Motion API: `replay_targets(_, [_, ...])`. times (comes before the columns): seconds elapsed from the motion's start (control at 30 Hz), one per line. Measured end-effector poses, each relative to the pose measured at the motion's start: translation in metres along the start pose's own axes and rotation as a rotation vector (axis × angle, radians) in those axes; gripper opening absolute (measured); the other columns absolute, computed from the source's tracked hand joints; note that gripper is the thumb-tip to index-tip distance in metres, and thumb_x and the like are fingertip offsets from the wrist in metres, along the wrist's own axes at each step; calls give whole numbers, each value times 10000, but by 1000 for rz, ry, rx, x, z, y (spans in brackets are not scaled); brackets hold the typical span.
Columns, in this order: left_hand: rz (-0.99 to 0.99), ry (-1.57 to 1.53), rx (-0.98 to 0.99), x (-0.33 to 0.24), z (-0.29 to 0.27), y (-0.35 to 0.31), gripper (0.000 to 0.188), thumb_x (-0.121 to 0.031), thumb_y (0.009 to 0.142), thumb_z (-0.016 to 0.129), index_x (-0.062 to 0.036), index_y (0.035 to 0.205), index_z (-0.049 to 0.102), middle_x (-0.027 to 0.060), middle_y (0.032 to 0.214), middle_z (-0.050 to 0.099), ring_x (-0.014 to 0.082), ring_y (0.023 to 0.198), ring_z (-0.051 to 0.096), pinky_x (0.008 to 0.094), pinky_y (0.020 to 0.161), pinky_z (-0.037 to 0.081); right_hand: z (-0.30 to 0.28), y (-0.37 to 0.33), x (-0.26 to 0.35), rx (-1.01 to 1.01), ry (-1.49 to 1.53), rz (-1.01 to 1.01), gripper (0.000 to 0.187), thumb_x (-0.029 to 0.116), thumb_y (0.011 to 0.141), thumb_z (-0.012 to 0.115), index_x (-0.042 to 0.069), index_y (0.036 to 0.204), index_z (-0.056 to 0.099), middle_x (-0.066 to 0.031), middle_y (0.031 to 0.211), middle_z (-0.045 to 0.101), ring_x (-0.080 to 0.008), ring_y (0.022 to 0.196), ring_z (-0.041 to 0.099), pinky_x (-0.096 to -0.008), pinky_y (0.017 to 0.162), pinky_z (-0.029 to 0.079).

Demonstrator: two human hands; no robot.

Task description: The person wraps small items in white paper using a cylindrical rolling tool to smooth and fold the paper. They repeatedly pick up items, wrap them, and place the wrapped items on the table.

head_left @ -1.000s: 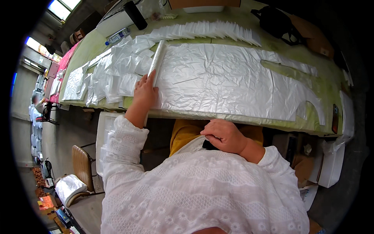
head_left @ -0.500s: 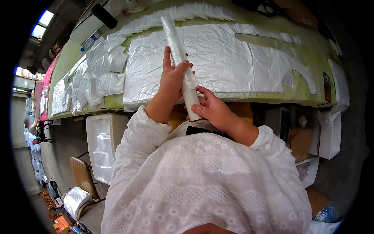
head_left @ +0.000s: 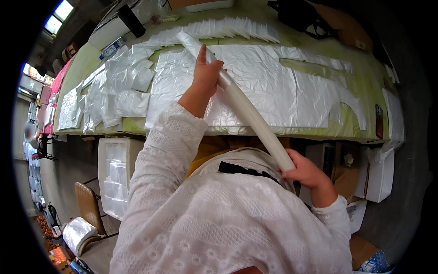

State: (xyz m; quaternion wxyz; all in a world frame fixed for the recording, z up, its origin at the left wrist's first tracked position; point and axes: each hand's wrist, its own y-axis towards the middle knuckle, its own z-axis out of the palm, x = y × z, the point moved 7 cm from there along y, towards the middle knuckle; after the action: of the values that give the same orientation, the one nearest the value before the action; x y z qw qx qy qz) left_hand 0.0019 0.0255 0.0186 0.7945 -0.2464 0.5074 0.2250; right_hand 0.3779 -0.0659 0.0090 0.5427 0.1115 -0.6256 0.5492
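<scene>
A long pale tube point(head_left: 255, 116) slants across in front of me, from above the table down to the right. Around its upper part is a roll of clear plastic film point(head_left: 188, 43), and my left hand point(head_left: 207, 75) is wrapped round it with the index finger laid along it. My right hand point(head_left: 305, 170) grips the tube's lower end, in front of my body at the table's near edge. Beneath the tube, a large whitish plastic sheet point(head_left: 292, 102) with two strap-like ends on the right lies flat on the green-covered table point(head_left: 210, 131).
Loose folded plastic bags point(head_left: 132, 102) lie at the table's left; a row of folded packets point(head_left: 228, 28) runs behind the sheet. A bottle point(head_left: 113, 47) and black cylinder point(head_left: 131, 21) stand far left, a phone point(head_left: 379, 121) right. Below left are a foam box point(head_left: 102, 178) and chair point(head_left: 87, 205).
My hands have moved apart along the tube: the right went down and right with its lower end, baring a long pale stretch. The left moved slightly up, and the tube now slants more.
</scene>
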Motion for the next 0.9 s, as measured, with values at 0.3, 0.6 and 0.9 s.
replay_targets(0.3, [-370, 321, 187, 5, -24, -51, 470, -189, 1025, 614, -73, 1475, 548, 87, 1198, 658, 200, 1006, 654, 358, 826, 581, -67, -89, -53, -365, 9, -57, 632, 87, 786, 794, 8, 1367, 557, -54, 1134, 674, -174, 1001, 642, -324, 911, 517])
replay_targets(0.6, [-436, 522, 281, 9, -38, -97, 424, -200, 1002, 654, -31, 1390, 619, 74, 1119, 692, 156, 936, 660, 318, 800, 569, -28, 38, 100, -540, -1040, -479, 507, 290, 853, 765, 63, 1286, 632, -157, 1051, 661, -359, 978, 654, -427, 868, 536])
replay_targets(0.9, [-499, 467, 403, 17, -65, -173, 296, -68, 980, 669, -9, 1270, 691, 33, 1066, 702, 87, 916, 637, 243, 828, 531, -74, 56, 106, -779, -1294, -478, 549, 288, 845, 748, 94, 1345, 630, -132, 1050, 664, -352, 1026, 637, -452, 911, 516])
